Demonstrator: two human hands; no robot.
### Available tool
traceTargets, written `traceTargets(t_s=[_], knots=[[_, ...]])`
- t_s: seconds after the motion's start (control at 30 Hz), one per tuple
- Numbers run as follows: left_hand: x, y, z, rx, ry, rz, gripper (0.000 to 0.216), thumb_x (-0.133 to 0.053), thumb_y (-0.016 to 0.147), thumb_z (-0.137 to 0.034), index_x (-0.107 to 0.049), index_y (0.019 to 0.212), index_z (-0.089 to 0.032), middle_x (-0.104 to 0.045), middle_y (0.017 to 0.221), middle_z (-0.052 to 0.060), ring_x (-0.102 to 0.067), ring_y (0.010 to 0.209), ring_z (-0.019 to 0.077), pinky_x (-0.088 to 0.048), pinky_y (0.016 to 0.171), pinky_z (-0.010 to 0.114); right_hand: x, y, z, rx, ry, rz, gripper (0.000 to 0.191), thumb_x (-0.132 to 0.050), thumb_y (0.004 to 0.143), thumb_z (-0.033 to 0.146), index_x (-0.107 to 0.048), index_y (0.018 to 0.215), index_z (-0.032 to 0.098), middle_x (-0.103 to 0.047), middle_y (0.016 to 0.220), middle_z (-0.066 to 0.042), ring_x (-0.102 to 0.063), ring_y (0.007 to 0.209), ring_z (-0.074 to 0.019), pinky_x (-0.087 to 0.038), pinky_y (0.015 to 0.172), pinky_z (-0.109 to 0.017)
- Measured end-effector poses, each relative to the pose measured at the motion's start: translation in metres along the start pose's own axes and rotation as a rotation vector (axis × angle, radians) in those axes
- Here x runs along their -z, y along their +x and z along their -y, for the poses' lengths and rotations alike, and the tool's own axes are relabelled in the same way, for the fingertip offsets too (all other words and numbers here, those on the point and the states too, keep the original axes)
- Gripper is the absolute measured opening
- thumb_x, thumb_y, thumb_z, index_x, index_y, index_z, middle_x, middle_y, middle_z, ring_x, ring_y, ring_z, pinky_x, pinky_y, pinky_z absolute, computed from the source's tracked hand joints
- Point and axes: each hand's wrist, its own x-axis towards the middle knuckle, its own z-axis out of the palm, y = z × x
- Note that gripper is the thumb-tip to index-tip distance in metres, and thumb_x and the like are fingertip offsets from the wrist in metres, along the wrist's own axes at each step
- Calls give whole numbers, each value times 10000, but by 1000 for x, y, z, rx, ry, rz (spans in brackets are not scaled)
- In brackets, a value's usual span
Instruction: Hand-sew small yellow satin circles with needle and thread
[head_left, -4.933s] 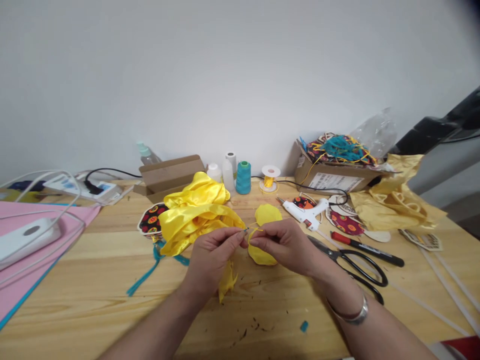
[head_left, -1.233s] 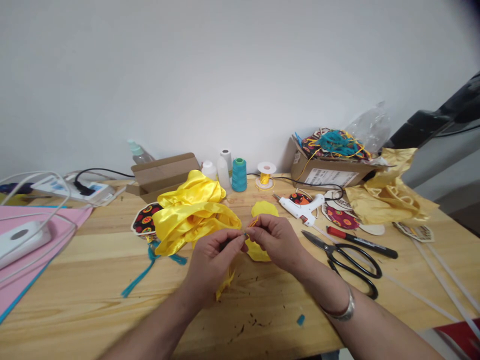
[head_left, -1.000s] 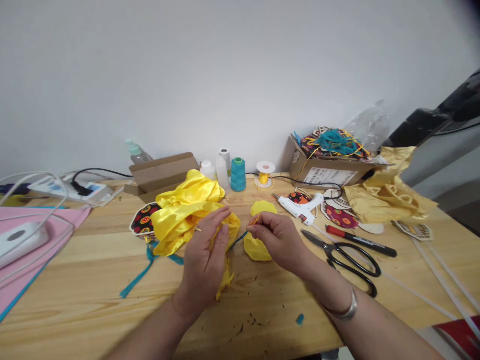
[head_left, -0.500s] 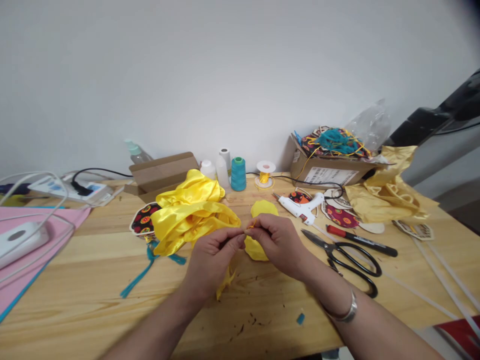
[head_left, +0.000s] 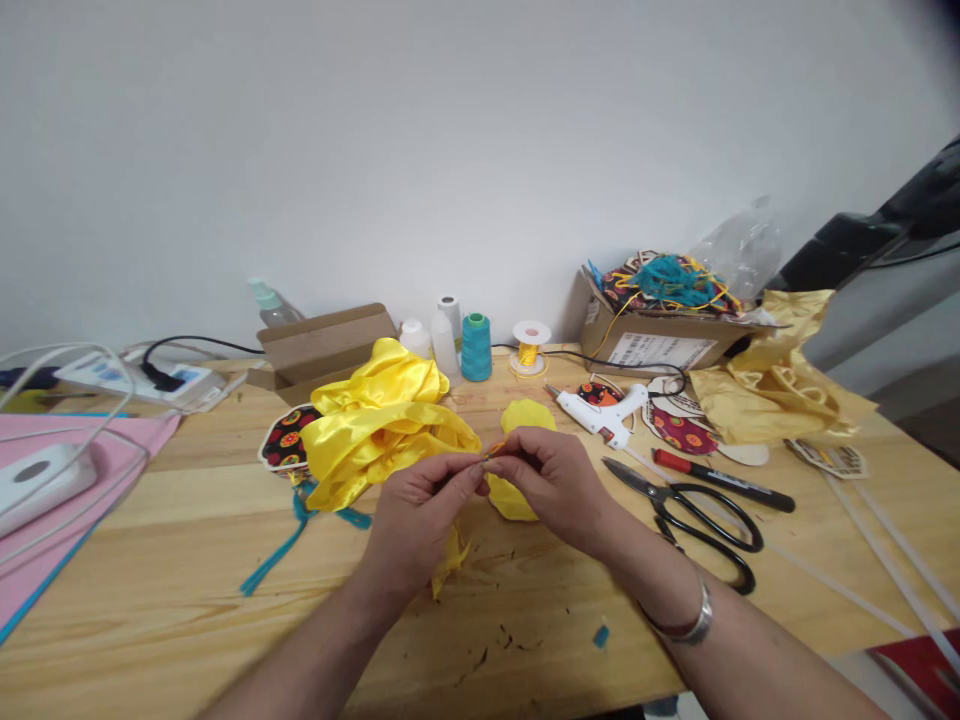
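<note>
My left hand [head_left: 418, 510] and my right hand [head_left: 559, 485] meet fingertip to fingertip above the middle of the table, both closed in a pinch. Between them shows a short bit of thin orange-yellow cord [head_left: 495, 450]; the fingers cover most of it. Just behind and left of my left hand lies a heap of shiny yellow satin fabric [head_left: 390, 435]. Under my right hand is a flat yellow fabric piece [head_left: 517, 500] with a rounded outline. A ragged yellow scrap [head_left: 451, 565] pokes out below my left hand.
Right of my hands lie black-handled scissors [head_left: 705, 510], a marker [head_left: 724, 482] and a white glue gun [head_left: 600, 415]. Behind stand a teal thread cone [head_left: 476, 348], a yellow cord spool [head_left: 529, 350] and a filled cardboard box [head_left: 652, 345]. A patterned piece with teal tassels [head_left: 289, 440] lies left.
My fingertips have shifted very slightly left and closed further over the cord, with less of it in sight. The things on the table stay where they were.
</note>
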Motion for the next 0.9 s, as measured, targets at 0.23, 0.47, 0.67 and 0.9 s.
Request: traceTargets(t_s=[0.23,0.47,0.67,0.9], knots=[[1,6,12,143,-311,-120,189,-720,672,-334,-743,788,-187,-511,468,-51,-322,408,60,-226,375,187,-2,-3,-1,54,-175,44,137,-550,852,188,-679,808,175,-677,716,-7,-573,643,-109,-388,592,-211],[1,11,8,206,-623,-51,116,-739,677,-237,-709,713,-131,-658,664,23,-372,460,17,-286,413,125,-6,-12,-3,293,-503,239,149,-473,881,125,-615,863,163,-639,808,-33,-539,707,-129,-377,628,-237],[4,11,5,230,-697,-59,137,-763,632,-198,-685,709,-116,-595,572,-17,-432,446,22,-275,373,107,-10,-24,22,489,-891,366,99,-530,815,114,-626,822,138,-620,832,-97,-509,819,-240,-413,713,-390],[3,11,1,159,-692,-99,135,-758,630,-200,-697,719,-118,-600,573,-18,-462,457,31,-319,387,113,53,-70,12,109,-1176,225,223,-497,757,26,-675,836,135,-668,834,-109,-592,793,-224,-482,731,-364]])
